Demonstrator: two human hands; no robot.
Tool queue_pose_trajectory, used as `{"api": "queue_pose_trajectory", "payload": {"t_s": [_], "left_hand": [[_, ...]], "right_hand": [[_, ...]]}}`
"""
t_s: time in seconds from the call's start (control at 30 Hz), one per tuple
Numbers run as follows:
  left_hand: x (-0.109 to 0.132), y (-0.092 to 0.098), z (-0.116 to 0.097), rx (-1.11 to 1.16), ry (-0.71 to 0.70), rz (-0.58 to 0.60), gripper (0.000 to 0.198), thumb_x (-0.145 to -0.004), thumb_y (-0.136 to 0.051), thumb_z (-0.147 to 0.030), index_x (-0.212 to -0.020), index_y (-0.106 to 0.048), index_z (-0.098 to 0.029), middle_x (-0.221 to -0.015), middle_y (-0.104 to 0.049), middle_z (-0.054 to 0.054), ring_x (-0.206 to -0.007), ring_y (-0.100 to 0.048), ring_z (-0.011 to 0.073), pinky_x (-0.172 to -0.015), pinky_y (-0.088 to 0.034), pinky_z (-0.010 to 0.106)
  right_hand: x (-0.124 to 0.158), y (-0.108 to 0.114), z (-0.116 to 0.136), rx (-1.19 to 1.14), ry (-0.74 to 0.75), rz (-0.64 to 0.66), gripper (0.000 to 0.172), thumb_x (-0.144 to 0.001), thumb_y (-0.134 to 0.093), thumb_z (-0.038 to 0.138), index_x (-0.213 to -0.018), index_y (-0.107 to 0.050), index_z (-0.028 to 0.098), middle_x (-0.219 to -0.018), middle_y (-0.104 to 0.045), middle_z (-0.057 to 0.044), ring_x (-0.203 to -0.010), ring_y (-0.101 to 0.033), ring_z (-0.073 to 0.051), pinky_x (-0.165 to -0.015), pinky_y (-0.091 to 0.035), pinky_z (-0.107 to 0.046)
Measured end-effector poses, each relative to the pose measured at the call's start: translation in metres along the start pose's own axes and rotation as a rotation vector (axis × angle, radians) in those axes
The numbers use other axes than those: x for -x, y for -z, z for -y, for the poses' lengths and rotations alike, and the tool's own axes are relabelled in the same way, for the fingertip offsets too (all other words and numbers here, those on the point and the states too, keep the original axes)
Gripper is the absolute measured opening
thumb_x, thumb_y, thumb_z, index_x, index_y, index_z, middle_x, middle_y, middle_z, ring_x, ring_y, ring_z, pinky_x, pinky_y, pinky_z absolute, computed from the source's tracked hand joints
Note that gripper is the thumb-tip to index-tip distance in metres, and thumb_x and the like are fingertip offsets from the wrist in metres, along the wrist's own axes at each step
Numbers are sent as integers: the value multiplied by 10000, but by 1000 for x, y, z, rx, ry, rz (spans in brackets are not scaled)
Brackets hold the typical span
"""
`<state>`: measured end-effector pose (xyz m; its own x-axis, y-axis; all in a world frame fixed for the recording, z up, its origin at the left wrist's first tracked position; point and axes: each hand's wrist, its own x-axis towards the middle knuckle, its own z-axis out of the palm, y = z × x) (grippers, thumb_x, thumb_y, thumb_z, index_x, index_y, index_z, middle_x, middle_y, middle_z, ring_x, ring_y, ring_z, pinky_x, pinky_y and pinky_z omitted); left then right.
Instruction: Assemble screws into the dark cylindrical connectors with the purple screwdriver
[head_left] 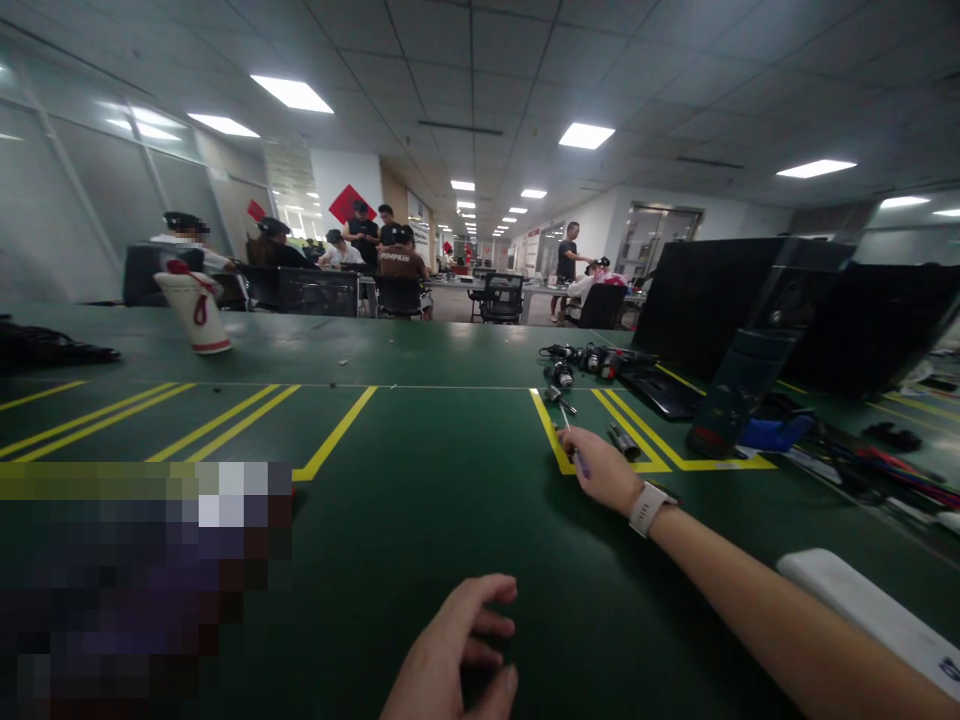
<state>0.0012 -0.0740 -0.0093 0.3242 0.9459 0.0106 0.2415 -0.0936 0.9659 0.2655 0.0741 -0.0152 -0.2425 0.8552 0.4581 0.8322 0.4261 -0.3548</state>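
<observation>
My right hand (600, 470), wearing a watch (649, 508) on the wrist, is closed around a small screwdriver with a purple handle (582, 462). Its thin shaft points away from me, toward a small metal part (559, 399) on the green table (420, 520). Just right of the fingers lies a dark metal cylinder (622, 440). Low in the middle of the view is my left hand (465, 650), fingers loosely bent and apart, with nothing visible in it.
Yellow tape (337, 430) marks the table. Beyond my right hand sit cylindrical parts (592, 357). A dark bottle (739, 385), monitors (697, 300) and cables (885, 470) crowd the right, with a white case (862, 610) nearer. A cup (196, 315) stands far left; a blurred patch covers the lower left.
</observation>
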Motion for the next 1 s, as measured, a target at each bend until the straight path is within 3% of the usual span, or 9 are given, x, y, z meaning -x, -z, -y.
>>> {"api": "queue_pose_trajectory", "payload": {"t_s": [0.23,0.47,0.67,0.83,0.93,1.0], "left_hand": [[3,-3,-6,-67,-30,-25,466,-658,-501,-76,-1093,-558,-233,-1080,-635,49,-903,-615,195,-726,-530,321],[3,0,-11,-135,-37,25,458,-680,-495,-71,-1107,-549,-227,-1081,-633,52,-921,-613,193,-752,-528,318],[3,0,-14,-174,-34,24,439,-679,-499,-64,-1080,-566,-229,-1050,-638,43,-898,-615,189,-745,-533,313],[4,-1,-15,-185,-53,-16,358,-706,-487,-82,-1012,-598,-230,-1018,-643,45,-887,-621,195,-716,-543,300],[3,-2,-14,-201,-145,-116,326,-719,-485,-81,-963,-626,-246,-1052,-641,45,-986,-595,217,-860,-500,356],[2,-3,-12,-213,-181,-153,326,-721,-487,-75,-955,-636,-247,-1071,-643,49,-1027,-582,229,-932,-456,392]], "right_hand": [[2,3,-19,42,-344,-1,261,-892,-533,259,-1132,-535,156,-1128,-578,-75,-933,-602,-204,-780,-509,-400],[15,9,-4,67,-415,101,245,-891,-535,265,-1108,-546,152,-1082,-595,-66,-890,-612,-190,-754,-515,-381],[39,21,32,8,-305,187,133,-870,-465,103,-967,-538,157,-989,-638,-92,-905,-626,-223,-767,-492,-376],[80,22,96,-129,-97,297,248,-736,-476,15,-896,-512,202,-1143,-617,-89,-1110,-551,-220,-901,-440,-345],[97,21,135,-253,104,359,292,-671,-512,16,-896,-520,201,-1101,-632,-120,-1042,-584,-239,-855,-463,-354],[97,24,150,-291,197,391,275,-641,-519,9,-846,-524,193,-1000,-662,-116,-894,-626,-230,-738,-491,-328]]}}
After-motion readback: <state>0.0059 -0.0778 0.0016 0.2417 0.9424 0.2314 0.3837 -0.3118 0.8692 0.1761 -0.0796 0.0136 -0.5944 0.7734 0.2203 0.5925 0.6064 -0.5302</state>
